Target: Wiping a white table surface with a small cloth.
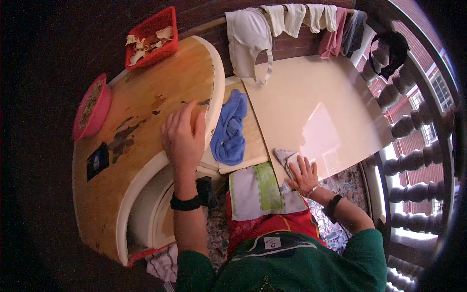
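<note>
My left hand [185, 140] rests at the curved pale rim of a worn wooden table [175, 78], thumb apart from the fingers, with nothing visible in it. Just right of it, a crumpled blue cloth [231, 129] lies on a lower pale surface. My right hand [304, 177] presses a folded whitish cloth [293, 160] against the near edge of a large, smooth cream board [292, 95]. Its fingers are spread over the cloth and cover part of it. Bright reflections show on the board beside the hand. A white and green towel [255, 189] lies over my lap.
A red basket [173, 33] with dry peelings and a pink bowl [93, 109] stand at the table's far side. A white bra [250, 40] and socks [295, 18] hang from a rail behind the board. A baluster railing [408, 157] runs along the right.
</note>
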A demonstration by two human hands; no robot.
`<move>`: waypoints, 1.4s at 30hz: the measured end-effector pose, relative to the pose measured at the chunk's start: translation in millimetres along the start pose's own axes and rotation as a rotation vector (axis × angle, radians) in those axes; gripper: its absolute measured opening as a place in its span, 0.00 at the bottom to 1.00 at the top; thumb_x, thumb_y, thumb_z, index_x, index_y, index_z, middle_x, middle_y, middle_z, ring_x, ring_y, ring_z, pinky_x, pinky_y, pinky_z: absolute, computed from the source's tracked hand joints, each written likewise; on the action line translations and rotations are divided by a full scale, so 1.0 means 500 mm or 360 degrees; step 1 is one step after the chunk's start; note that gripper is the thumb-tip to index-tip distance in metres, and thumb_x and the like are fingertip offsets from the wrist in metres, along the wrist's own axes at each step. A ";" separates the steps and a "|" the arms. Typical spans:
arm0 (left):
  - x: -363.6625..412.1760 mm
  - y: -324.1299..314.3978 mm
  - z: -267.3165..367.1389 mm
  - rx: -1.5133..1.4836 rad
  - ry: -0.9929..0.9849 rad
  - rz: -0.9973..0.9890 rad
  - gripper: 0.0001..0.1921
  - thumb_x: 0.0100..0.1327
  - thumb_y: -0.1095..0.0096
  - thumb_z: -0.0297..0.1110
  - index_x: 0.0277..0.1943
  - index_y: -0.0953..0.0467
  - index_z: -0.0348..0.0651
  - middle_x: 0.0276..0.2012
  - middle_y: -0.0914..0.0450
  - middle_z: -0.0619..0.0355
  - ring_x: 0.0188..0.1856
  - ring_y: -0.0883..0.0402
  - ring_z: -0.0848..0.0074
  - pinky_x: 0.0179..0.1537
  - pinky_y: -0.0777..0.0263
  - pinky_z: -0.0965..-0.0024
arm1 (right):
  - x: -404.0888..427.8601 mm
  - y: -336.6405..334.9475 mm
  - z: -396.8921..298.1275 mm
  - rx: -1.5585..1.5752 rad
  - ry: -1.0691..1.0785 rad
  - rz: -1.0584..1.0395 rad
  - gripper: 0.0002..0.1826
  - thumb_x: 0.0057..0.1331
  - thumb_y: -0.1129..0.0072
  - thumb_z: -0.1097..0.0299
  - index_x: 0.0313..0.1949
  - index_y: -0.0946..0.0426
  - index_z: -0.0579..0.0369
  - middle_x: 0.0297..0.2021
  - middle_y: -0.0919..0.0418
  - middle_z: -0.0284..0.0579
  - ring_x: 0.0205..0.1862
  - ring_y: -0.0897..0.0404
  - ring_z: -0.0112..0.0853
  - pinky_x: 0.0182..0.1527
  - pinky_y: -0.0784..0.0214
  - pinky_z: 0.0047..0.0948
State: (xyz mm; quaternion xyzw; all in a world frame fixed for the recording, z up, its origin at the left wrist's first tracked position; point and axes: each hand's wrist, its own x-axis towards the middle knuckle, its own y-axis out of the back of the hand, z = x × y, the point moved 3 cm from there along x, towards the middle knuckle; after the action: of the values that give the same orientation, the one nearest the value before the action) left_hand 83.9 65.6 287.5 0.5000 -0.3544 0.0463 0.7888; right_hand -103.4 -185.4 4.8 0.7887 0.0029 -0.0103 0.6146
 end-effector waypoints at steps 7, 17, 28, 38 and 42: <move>0.000 -0.005 -0.002 0.0055 -0.0057 0.0004 0.16 0.59 0.42 0.35 0.50 0.26 0.42 0.45 0.22 0.52 0.49 0.25 0.61 0.51 0.36 0.58 | 0.043 0.011 0.001 -0.0046 0.0033 -0.0033 0.35 0.62 0.55 0.41 0.65 0.45 0.39 0.68 0.54 0.55 0.68 0.55 0.55 0.59 0.66 0.73; 0.005 -0.004 -0.005 -0.0007 -0.0015 -0.0003 0.16 0.59 0.43 0.36 0.49 0.26 0.43 0.43 0.21 0.52 0.48 0.25 0.60 0.49 0.36 0.58 | 0.204 0.005 -0.012 -0.0049 -0.0294 0.0024 0.33 0.64 0.56 0.44 0.66 0.48 0.37 0.68 0.56 0.51 0.69 0.56 0.52 0.60 0.63 0.69; -0.001 -0.006 -0.005 -0.0058 0.0002 0.0021 0.15 0.59 0.43 0.35 0.49 0.26 0.42 0.44 0.21 0.52 0.47 0.25 0.60 0.49 0.36 0.59 | -0.012 0.016 0.043 -0.0077 0.0008 -0.0089 0.33 0.62 0.54 0.45 0.66 0.46 0.34 0.68 0.54 0.48 0.69 0.54 0.49 0.60 0.64 0.71; 0.001 -0.011 -0.003 -0.0040 0.0046 0.0018 0.16 0.58 0.41 0.34 0.49 0.25 0.40 0.44 0.21 0.51 0.48 0.24 0.59 0.50 0.35 0.60 | 0.147 0.047 0.176 -0.0055 -0.0480 -0.0008 0.33 0.62 0.52 0.48 0.66 0.47 0.33 0.69 0.55 0.45 0.69 0.54 0.48 0.61 0.64 0.70; -0.001 -0.010 -0.014 -0.0004 0.0012 0.0055 0.16 0.58 0.41 0.35 0.49 0.25 0.41 0.43 0.21 0.51 0.47 0.24 0.60 0.49 0.35 0.59 | 0.222 0.054 0.186 -0.0144 -0.0623 -0.0121 0.34 0.63 0.55 0.46 0.67 0.52 0.32 0.69 0.57 0.45 0.69 0.55 0.48 0.61 0.63 0.70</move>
State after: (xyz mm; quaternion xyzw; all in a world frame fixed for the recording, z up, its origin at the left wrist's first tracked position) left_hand 89.3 69.1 281.7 0.4928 -0.3601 0.0613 0.7898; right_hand 6.6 -283.0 6.4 0.7426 -0.0864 -0.1863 0.6375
